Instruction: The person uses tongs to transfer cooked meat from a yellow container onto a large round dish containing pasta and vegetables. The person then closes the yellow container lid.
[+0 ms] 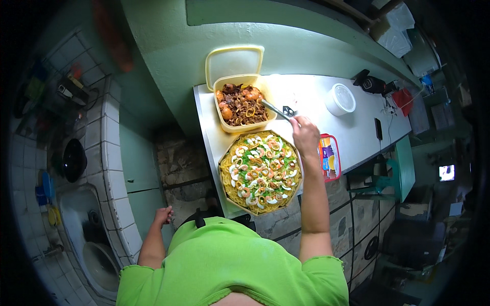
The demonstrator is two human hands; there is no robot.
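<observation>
My right hand (305,133) grips the end of metal tongs (275,109). Their far tips reach into a pale yellow plastic container (224,126), among squid rings, dark brown strips and orange shrimp (245,104). The container's lid (235,60) leans up behind it. Nearer to me lies a large octagonal tray (221,178) of yellow noodles. Egg slices, chopped greens, squid rings and shrimp (263,171) cover the noodles. My left hand (163,215) hangs low at my left side with its fingers curled, apart from the table and seemingly holding nothing.
On the white table (311,92) are a round white lidded tub (340,99), a red-edged plastic box (329,157) and a black phone (378,129). A green wall rises behind. To my left are a tiled counter (112,168) and sink (76,204); a green chair (380,183) stands right.
</observation>
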